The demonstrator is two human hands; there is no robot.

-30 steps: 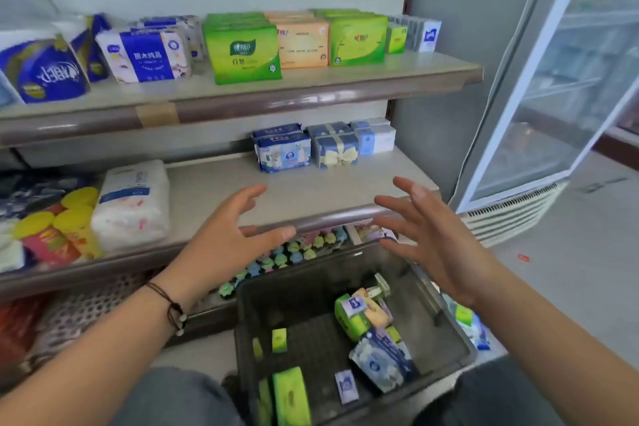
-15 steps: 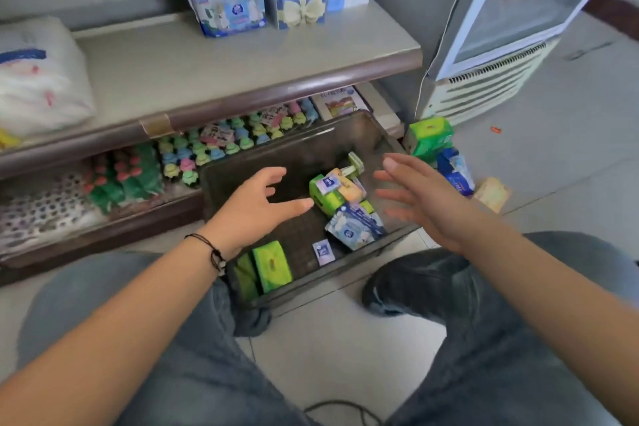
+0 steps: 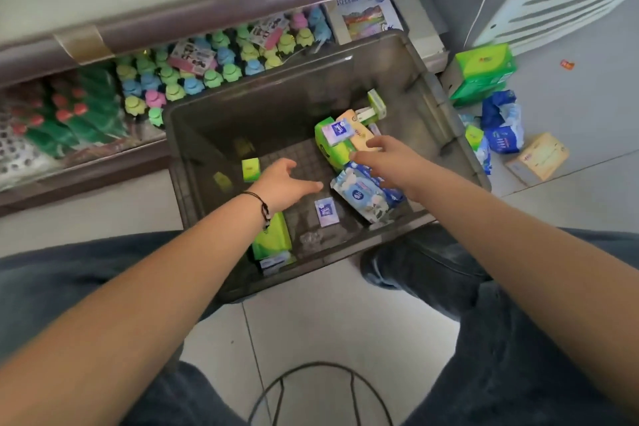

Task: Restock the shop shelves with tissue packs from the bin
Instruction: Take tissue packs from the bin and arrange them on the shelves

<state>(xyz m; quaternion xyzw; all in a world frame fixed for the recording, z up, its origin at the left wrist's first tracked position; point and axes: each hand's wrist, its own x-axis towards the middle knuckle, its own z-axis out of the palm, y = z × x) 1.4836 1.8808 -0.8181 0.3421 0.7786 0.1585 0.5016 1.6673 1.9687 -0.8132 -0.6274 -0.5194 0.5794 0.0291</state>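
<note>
Grey tiled floor (image 3: 321, 332) under the knees, dark bin (image 3: 446, 114) standing on it close to the lowest shelf (image 3: 207, 10). Both arms lowered into it since a second ago: left hand (image 3: 281, 185) spread and empty over the bin bottom, right hand (image 3: 390, 162) loosely open, fingertips (image 3: 359, 157) at the green tissue pack (image 3: 333, 150), nothing gripped yet. Judged as a new pick beginning, several packs left inside, more lying on the floor beside.

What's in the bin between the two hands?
In the head view, only bare grid floor of the bin separates the left hand from the right hand.
</note>
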